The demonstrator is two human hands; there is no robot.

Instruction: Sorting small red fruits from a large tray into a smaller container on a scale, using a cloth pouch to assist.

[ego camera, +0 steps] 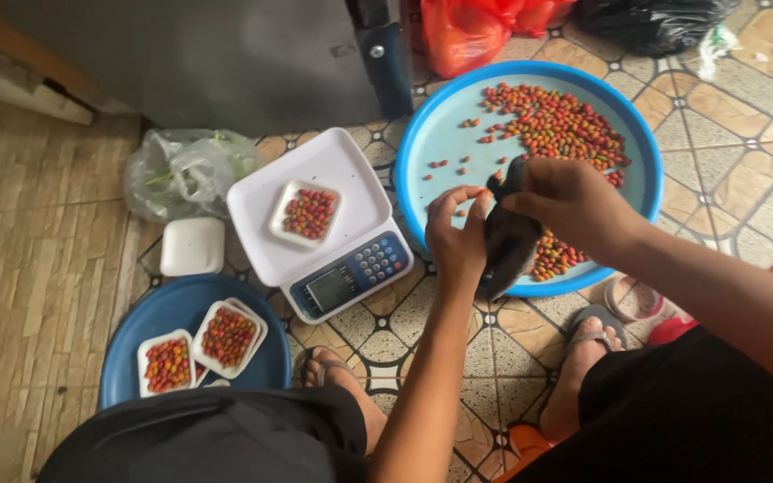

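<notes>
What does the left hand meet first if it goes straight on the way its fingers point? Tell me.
The left hand points up and away toward the blue tray. It would likely meet the few loose berries scattered there first, though height above the tray is unclear.

Tiled floor (744, 161) under basin (440, 134), scale (315, 161)

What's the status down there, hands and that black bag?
Left hand and right hand both gripping the crumpled black plastic bag. Bag over the round blue tray of small red-orange fruits. Nothing blocking.

head cam | looks steeply down | close over floor (744, 161), knees, feet | single view
</notes>
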